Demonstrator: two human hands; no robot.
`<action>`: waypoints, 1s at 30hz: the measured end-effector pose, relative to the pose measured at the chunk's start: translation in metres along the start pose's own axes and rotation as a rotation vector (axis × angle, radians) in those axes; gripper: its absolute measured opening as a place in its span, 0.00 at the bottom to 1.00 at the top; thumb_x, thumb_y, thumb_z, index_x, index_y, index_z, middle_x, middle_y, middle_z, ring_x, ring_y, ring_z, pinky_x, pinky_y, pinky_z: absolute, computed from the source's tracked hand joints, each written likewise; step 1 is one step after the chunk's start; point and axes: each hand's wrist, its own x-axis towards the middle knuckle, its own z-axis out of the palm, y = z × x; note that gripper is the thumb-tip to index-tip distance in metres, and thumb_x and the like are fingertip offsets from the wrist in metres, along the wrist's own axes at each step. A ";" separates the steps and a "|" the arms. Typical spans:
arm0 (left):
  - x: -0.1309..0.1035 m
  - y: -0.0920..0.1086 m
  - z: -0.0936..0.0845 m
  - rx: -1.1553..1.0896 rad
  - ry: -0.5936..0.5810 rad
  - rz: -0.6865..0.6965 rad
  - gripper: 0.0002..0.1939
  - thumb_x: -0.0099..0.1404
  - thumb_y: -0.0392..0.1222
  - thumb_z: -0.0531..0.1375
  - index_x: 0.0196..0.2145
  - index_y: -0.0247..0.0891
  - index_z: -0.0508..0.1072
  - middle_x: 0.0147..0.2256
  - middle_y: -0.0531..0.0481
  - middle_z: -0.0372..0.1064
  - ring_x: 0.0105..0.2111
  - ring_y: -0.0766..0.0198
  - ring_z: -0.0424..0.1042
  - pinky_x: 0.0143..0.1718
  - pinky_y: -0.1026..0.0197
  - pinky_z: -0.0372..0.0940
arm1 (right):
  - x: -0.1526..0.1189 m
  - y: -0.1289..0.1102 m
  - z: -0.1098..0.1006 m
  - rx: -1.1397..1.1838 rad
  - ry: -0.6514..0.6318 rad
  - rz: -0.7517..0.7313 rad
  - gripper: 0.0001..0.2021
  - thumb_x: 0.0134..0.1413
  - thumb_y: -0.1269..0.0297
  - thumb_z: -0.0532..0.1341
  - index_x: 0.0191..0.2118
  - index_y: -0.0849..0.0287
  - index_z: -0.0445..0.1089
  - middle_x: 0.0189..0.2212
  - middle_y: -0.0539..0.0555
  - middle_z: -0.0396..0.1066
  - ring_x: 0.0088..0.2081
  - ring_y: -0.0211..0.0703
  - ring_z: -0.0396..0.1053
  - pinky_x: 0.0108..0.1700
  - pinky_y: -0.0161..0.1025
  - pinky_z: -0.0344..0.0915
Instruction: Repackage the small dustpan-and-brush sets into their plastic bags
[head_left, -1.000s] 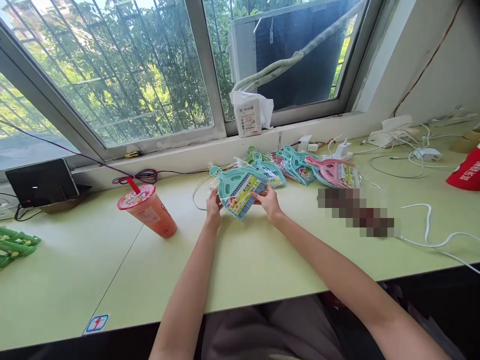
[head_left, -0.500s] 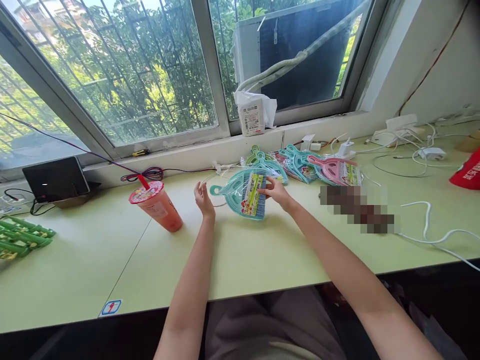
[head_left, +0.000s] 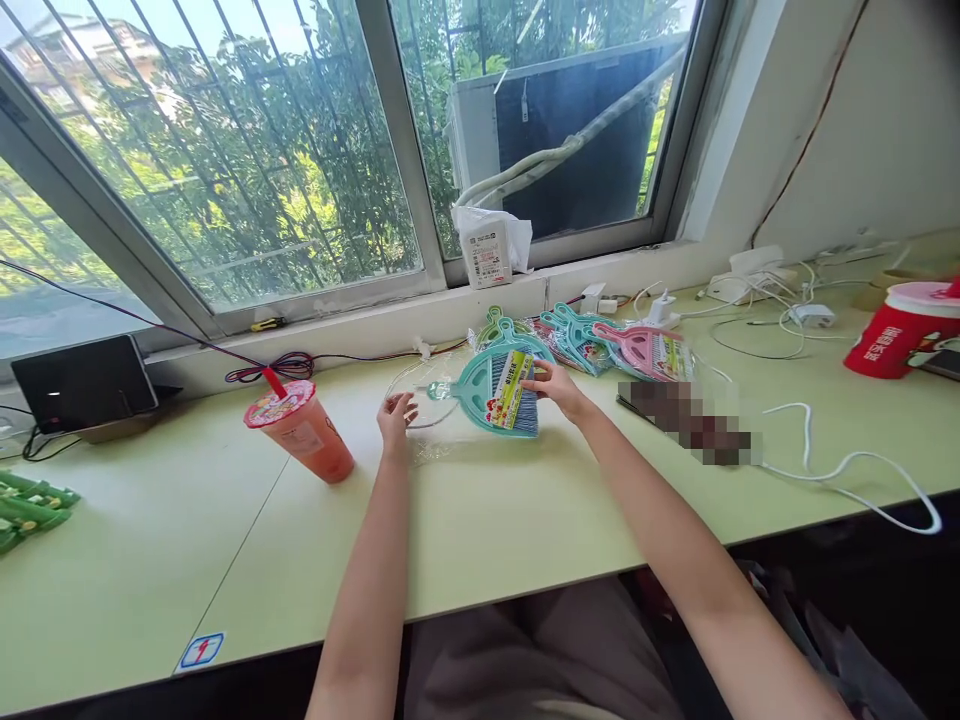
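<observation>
A mint-green mini dustpan (head_left: pixel 474 385) with a blue-bristled brush (head_left: pixel 528 412) and a yellow-green label (head_left: pixel 513 388) is in front of me, over the table. My right hand (head_left: pixel 559 388) grips its bristle end, thumb and fingers closed round the brush and pan edge. Left of the handle, my left hand (head_left: pixel 397 418) has its fingers curled together on a clear plastic bag (head_left: pixel 433 448). The bag stretches from those fingers around the handle and is hard to see against the table.
Behind lie more wrapped dustpan sets, including a pink one (head_left: pixel 637 345). A drink cup with straw (head_left: pixel 304 435) stands to the left, a tablet (head_left: pixel 86 385) farther left. A pixelated dark object (head_left: pixel 682 420), a white cable (head_left: pixel 855 465) and a red cup (head_left: pixel 885 335) are rightward.
My left hand has moved left from the dustpan's handle, its fingers now closed, and clear plastic is drawn out beside the handle. My right hand keeps its grip. The view has shifted slightly right.
</observation>
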 end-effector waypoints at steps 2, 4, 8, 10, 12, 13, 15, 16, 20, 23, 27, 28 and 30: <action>0.004 -0.001 -0.004 0.021 0.083 -0.022 0.14 0.51 0.43 0.65 0.31 0.38 0.65 0.31 0.51 0.72 0.22 0.72 0.68 0.23 0.69 0.60 | 0.003 0.002 -0.004 0.060 0.075 -0.041 0.25 0.31 0.61 0.74 0.40 0.57 0.69 0.31 0.53 0.76 0.32 0.46 0.73 0.33 0.42 0.71; 0.006 -0.002 -0.006 0.062 0.127 -0.038 0.12 0.54 0.45 0.62 0.28 0.38 0.62 0.25 0.55 0.67 0.17 0.74 0.60 0.17 0.70 0.52 | 0.006 0.005 -0.007 0.111 0.161 -0.078 0.26 0.31 0.59 0.74 0.40 0.57 0.68 0.32 0.53 0.76 0.33 0.46 0.73 0.35 0.44 0.72; 0.009 -0.002 -0.004 0.054 0.092 -0.099 0.12 0.58 0.48 0.57 0.24 0.39 0.59 0.16 0.60 0.55 0.11 0.76 0.49 0.13 0.69 0.42 | 0.009 0.009 -0.011 0.162 0.287 -0.127 0.27 0.31 0.57 0.73 0.42 0.56 0.67 0.35 0.53 0.75 0.35 0.46 0.73 0.39 0.46 0.73; 0.010 0.000 -0.003 -0.028 0.065 -0.163 0.11 0.57 0.46 0.57 0.25 0.39 0.61 0.15 0.60 0.53 0.11 0.75 0.49 0.12 0.69 0.42 | 0.010 0.010 -0.012 0.175 0.313 -0.138 0.28 0.32 0.57 0.72 0.43 0.55 0.67 0.36 0.53 0.75 0.36 0.47 0.73 0.39 0.46 0.73; 0.010 0.002 -0.003 -0.129 0.059 -0.193 0.08 0.57 0.43 0.59 0.26 0.38 0.63 0.16 0.59 0.56 0.13 0.74 0.55 0.13 0.70 0.48 | 0.010 0.010 -0.012 0.189 0.322 -0.146 0.28 0.32 0.57 0.72 0.44 0.55 0.67 0.37 0.53 0.74 0.36 0.46 0.73 0.39 0.46 0.74; 0.011 0.003 -0.003 -0.174 0.065 -0.183 0.07 0.57 0.40 0.59 0.27 0.38 0.64 0.18 0.57 0.60 0.15 0.74 0.59 0.15 0.71 0.53 | 0.009 0.010 -0.011 0.194 0.322 -0.144 0.28 0.32 0.58 0.72 0.44 0.55 0.67 0.37 0.53 0.74 0.36 0.46 0.73 0.39 0.46 0.74; 0.011 0.004 -0.005 -0.260 0.063 -0.123 0.05 0.57 0.37 0.60 0.32 0.37 0.66 0.25 0.53 0.67 0.23 0.72 0.70 0.23 0.72 0.63 | 0.008 0.008 -0.008 0.194 0.323 -0.129 0.27 0.32 0.59 0.72 0.43 0.55 0.67 0.36 0.53 0.75 0.35 0.46 0.73 0.39 0.46 0.74; 0.012 0.004 -0.006 -0.302 0.054 -0.086 0.06 0.58 0.36 0.60 0.35 0.38 0.67 0.29 0.51 0.70 0.29 0.70 0.73 0.28 0.71 0.66 | 0.007 0.007 -0.007 0.191 0.321 -0.119 0.26 0.32 0.59 0.72 0.42 0.55 0.67 0.36 0.53 0.75 0.34 0.46 0.73 0.39 0.46 0.74; 0.015 0.000 -0.009 -0.423 0.049 -0.049 0.15 0.63 0.37 0.58 0.48 0.44 0.63 0.43 0.46 0.71 0.45 0.66 0.74 0.43 0.65 0.70 | 0.003 0.004 0.001 0.188 0.290 -0.091 0.24 0.34 0.61 0.72 0.42 0.56 0.67 0.33 0.52 0.75 0.34 0.46 0.74 0.41 0.48 0.75; 0.015 -0.003 -0.005 -0.353 0.118 -0.124 0.16 0.67 0.44 0.55 0.52 0.45 0.62 0.51 0.42 0.67 0.48 0.66 0.72 0.43 0.65 0.70 | 0.002 0.004 0.007 0.192 0.265 -0.077 0.23 0.36 0.63 0.71 0.41 0.56 0.66 0.32 0.51 0.74 0.35 0.46 0.74 0.42 0.50 0.74; 0.008 -0.004 0.002 0.024 0.063 -0.148 0.17 0.67 0.49 0.52 0.48 0.39 0.69 0.47 0.40 0.72 0.38 0.62 0.75 0.31 0.63 0.69 | 0.001 0.005 0.013 0.186 0.238 -0.058 0.21 0.38 0.65 0.71 0.41 0.55 0.65 0.31 0.51 0.74 0.35 0.46 0.74 0.43 0.50 0.74; 0.007 -0.004 0.003 0.122 0.016 -0.151 0.18 0.67 0.50 0.51 0.44 0.36 0.72 0.42 0.39 0.74 0.32 0.62 0.75 0.26 0.64 0.67 | 0.001 0.006 0.014 0.185 0.230 -0.057 0.21 0.38 0.65 0.71 0.41 0.55 0.65 0.31 0.51 0.74 0.35 0.46 0.74 0.43 0.51 0.74; 0.004 -0.003 0.006 0.241 -0.078 -0.138 0.22 0.66 0.53 0.49 0.33 0.33 0.75 0.32 0.39 0.76 0.22 0.66 0.70 0.20 0.66 0.60 | 0.001 0.007 0.016 0.182 0.209 -0.055 0.21 0.37 0.65 0.71 0.40 0.56 0.65 0.30 0.51 0.74 0.34 0.46 0.74 0.42 0.50 0.74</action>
